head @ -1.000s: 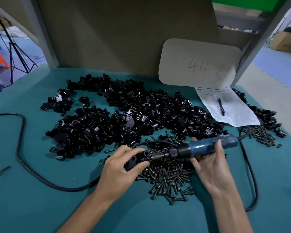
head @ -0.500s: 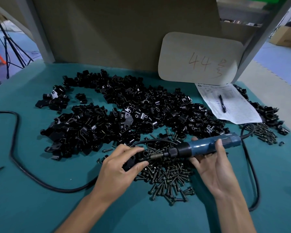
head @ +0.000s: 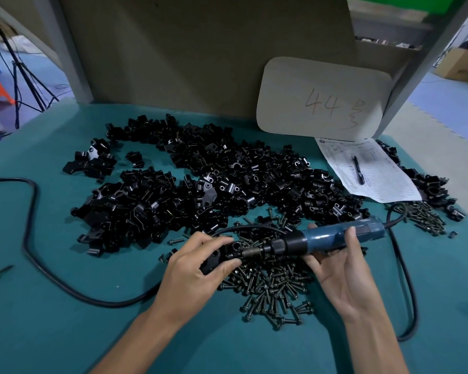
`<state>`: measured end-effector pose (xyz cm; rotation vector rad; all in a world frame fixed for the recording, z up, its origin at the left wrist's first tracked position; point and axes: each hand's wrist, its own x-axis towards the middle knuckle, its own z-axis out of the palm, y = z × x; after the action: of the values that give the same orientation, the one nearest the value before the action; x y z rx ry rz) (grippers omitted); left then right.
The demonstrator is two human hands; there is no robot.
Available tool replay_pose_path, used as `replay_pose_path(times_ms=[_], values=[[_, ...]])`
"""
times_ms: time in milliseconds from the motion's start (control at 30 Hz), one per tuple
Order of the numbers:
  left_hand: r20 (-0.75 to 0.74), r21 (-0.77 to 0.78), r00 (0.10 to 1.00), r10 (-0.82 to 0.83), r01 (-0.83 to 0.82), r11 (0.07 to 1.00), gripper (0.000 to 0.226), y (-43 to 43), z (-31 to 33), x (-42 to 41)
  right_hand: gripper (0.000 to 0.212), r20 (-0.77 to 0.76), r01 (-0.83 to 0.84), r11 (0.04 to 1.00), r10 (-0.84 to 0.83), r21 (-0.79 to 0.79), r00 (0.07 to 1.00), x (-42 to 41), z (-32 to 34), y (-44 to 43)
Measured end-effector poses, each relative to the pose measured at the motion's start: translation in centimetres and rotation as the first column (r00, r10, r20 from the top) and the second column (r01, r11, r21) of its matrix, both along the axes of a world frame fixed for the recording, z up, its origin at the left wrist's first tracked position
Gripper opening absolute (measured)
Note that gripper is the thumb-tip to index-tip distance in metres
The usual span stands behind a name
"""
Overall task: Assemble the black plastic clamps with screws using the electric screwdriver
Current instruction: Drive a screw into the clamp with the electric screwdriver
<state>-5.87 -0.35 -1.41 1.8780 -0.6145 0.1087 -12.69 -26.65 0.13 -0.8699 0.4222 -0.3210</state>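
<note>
Left hand [head: 192, 268] pinches a clamp [head: 217, 259], right hand [head: 338, 273] grips the screwdriver [head: 335, 237]; card [head: 322, 98] reads "44".

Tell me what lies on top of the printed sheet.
A black pen lies on the printed sheet, and nothing else shows there. Whatever is beneath the sheet is covered.

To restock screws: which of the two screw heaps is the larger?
The heap under the electric screwdriver; the other heap, beside the paper sheet, is clearly smaller.
</note>
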Motion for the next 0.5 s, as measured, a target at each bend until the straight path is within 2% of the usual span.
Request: replay_pose_path(times_ms=[500], values=[[0.003,-0.001,1.000,-0.016,0.016,1.000,0.042,-0.14,-0.20,-0.01,0.052,-0.006,0.012,0.999,-0.012,0.037,1.000,0.04,0.24,0.49]])
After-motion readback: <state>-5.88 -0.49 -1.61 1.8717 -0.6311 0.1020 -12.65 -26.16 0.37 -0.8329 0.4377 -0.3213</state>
